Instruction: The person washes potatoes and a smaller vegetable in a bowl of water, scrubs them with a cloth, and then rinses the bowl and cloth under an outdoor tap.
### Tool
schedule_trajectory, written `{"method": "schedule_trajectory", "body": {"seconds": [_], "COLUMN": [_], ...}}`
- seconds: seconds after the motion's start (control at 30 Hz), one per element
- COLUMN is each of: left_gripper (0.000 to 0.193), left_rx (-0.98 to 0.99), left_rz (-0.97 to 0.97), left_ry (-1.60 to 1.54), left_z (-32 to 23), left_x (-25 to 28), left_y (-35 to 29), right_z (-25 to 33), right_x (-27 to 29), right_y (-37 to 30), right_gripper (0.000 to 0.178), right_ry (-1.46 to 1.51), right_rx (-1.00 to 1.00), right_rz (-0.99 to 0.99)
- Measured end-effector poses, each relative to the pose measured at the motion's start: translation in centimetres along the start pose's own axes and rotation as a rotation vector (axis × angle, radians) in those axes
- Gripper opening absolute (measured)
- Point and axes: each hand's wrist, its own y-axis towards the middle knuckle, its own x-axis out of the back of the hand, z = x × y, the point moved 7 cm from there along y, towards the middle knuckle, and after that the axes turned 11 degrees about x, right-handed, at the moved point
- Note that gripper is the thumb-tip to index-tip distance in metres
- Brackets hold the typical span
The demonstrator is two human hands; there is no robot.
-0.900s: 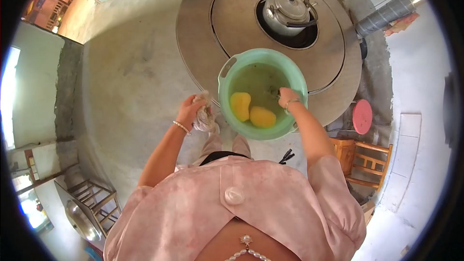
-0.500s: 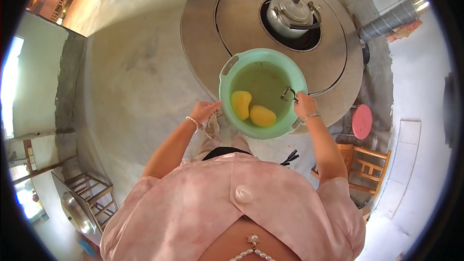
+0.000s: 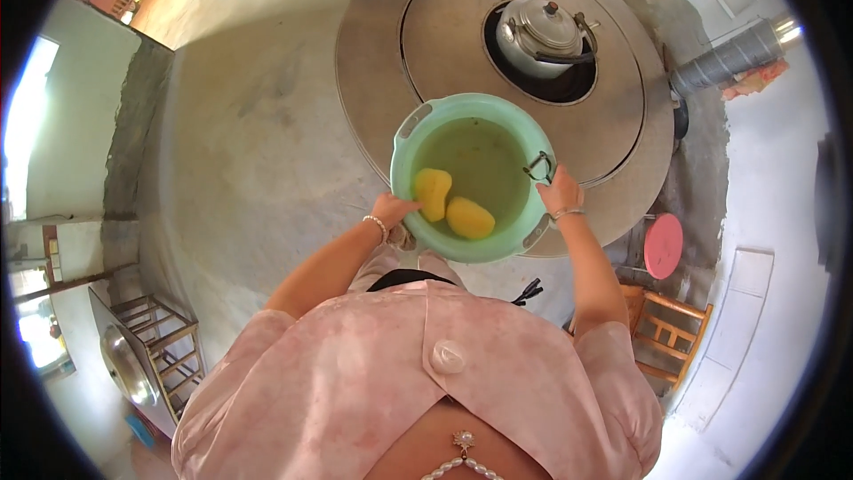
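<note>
A pale green plastic basin [image 3: 514, 114] of cloudy water is held in front of me, over the near edge of the round stove. Two peeled yellow potatoes, one potato [image 3: 433, 194] at the left and another potato [image 3: 469, 218] closer to me, lie in the water. My left hand [image 3: 394, 208] is closed on the basin's near-left rim, its fingertips reaching over the edge. At the right rim, my right hand [image 3: 562, 190] grips a vegetable peeler [image 3: 538, 166], whose head juts over the water. That hand also presses against the basin; its fingers underneath are hidden.
A metal kettle [image 3: 538, 38] sits in the opening of the round stove [image 3: 444, 53]. A grey stovepipe [image 3: 724, 58] runs to the right wall. At the right are a red stool [image 3: 663, 246] and a wooden chair [image 3: 668, 335]; a metal-framed rack [image 3: 160, 338] stands at the left.
The basin has shifted left, away from the kettle and a little closer to me. My left hand has moved from the basin's outer edge to a hold over its rim.
</note>
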Motion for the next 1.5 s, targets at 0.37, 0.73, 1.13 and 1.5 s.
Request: {"method": "schedule_trajectory", "body": {"seconds": [0.37, 0.73, 1.13, 1.5], "left_gripper": [0.022, 0.02, 0.014, 0.017], "left_rx": [-0.014, -0.183, -0.246, -0.162], "left_rz": [-0.186, -0.26, -0.106, -0.271], "left_ry": [-0.016, -0.022, -0.331, -0.633], "left_z": [-1.5, -13.5, -19.8, -19.1], "left_x": [1.9, 16.5, 38.9, 56.7], "left_y": [-3.5, -8.4, -16.3, -18.4], "right_z": [-2.1, 14.0, 39.7, 63.0], "right_x": [-1.2, 10.4, 16.9, 17.4], "right_y": [1.1, 6.7, 14.0, 24.5], "right_gripper": [0.032, 0.025, 0.027, 0.014], "right_ry": [0.376, 0.824, 1.13, 1.157], "right_rx": [0.007, 0.24, 0.405, 0.581], "right_rz": [-0.256, -0.398, -0.259, 0.087]}}
